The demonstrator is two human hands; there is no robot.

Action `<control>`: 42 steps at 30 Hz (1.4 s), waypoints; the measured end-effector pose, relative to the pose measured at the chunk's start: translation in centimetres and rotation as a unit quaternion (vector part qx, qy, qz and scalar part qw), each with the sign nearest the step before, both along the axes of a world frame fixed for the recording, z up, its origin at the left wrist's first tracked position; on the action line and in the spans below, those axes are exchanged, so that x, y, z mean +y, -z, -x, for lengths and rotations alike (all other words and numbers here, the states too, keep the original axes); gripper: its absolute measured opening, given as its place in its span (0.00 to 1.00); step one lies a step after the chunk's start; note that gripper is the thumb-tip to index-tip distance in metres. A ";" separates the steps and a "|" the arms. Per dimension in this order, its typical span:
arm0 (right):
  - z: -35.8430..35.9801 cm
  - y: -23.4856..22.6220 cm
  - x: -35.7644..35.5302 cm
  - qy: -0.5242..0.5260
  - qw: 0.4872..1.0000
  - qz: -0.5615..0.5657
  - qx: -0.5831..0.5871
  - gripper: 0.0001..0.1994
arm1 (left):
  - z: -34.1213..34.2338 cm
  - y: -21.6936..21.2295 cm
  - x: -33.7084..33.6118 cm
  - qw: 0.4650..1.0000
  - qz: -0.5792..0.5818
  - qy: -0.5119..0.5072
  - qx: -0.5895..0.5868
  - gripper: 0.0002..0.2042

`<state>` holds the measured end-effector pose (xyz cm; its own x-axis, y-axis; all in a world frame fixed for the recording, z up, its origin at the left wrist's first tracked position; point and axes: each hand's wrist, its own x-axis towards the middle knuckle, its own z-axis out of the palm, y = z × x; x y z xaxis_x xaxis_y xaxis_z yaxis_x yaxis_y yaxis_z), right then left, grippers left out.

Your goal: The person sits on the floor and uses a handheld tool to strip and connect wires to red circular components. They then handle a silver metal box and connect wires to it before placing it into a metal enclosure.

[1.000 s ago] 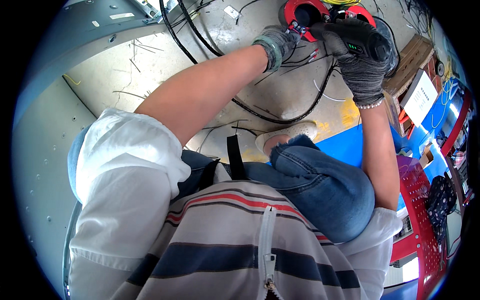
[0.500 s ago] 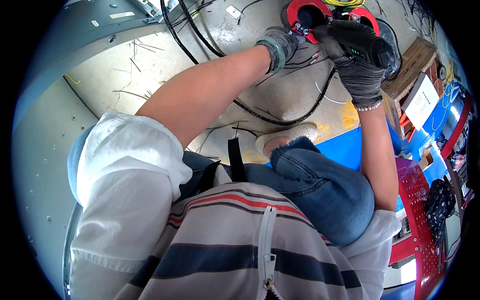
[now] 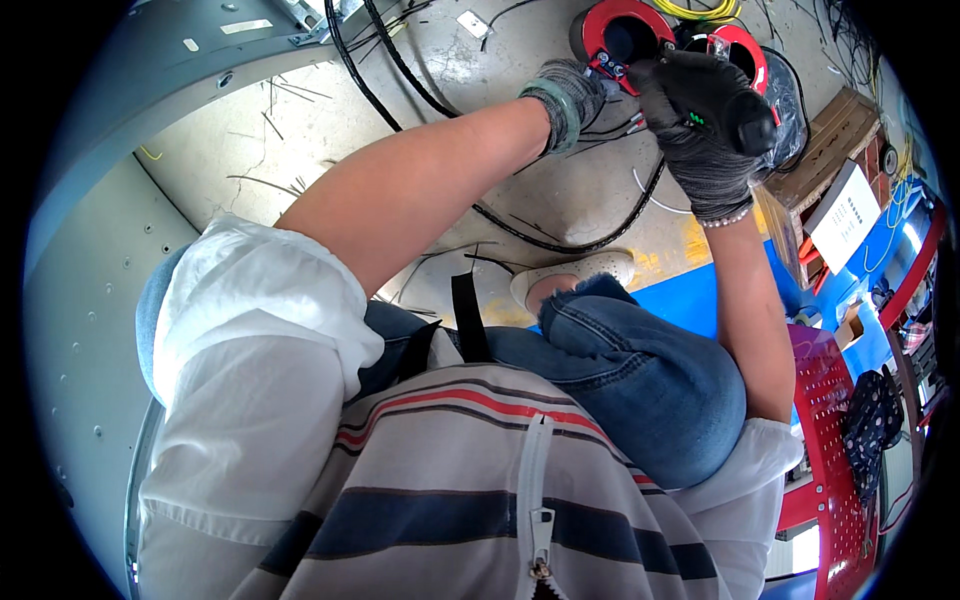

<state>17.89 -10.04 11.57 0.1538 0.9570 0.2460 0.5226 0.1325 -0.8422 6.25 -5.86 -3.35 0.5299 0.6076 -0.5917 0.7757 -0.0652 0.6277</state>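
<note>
My right hand [image 3: 690, 160], in a dark grey knit glove with a beaded bracelet at the wrist, grips a black cordless power driver [image 3: 750, 122] with small green lights. The driver's front end points at the terminals on a red ring-shaped part [image 3: 594, 32] with a dark round opening. My left hand [image 3: 568, 95], gloved in grey with a greenish cuff, is closed beside those same terminals; whatever its fingers pinch is hidden. A second red ring [image 3: 752, 52] lies just right of the first, partly behind the driver. Thin leads with red and pale ends [image 3: 636, 122] lie between my hands.
A thick black cable [image 3: 560, 245] loops across the floor below my hands. Grey metal panelling [image 3: 90, 300] curves along the left. On the right are a wooden crate [image 3: 830, 140], a white sheet or box [image 3: 845, 215] and a red perforated stand [image 3: 825, 430]. Wire scraps litter the floor.
The driver's rear end and my right wrist have shifted slightly nearer and left. My left hand stays by the ring's terminals, and the whole view has moved a little.
</note>
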 end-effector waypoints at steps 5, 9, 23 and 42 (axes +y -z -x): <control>-0.2 0.5 -1.1 -0.042 0.994 0.062 0.084 0.16 | -0.2 -2.7 0.3 0.993 0.092 -0.071 -0.003 0.14; -0.1 0.5 -1.0 -0.108 0.981 0.108 0.119 0.14 | 0.7 0.2 0.4 0.952 0.189 -0.205 -0.129 0.13; -4.9 -3.9 -1.6 0.137 0.965 0.176 0.136 0.16 | 5.5 -3.2 3.2 0.972 0.059 -0.191 -0.125 0.18; -5.3 -2.6 -4.8 0.237 0.931 0.185 0.206 0.20 | 8.0 -3.1 6.6 0.908 -0.417 0.033 0.007 0.26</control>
<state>23.20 -14.89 14.16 0.5886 0.7650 -0.2612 0.0702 -0.3702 -0.9263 -1.70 0.69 -0.22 0.5773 0.8147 0.0539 0.7600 -0.5603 0.3293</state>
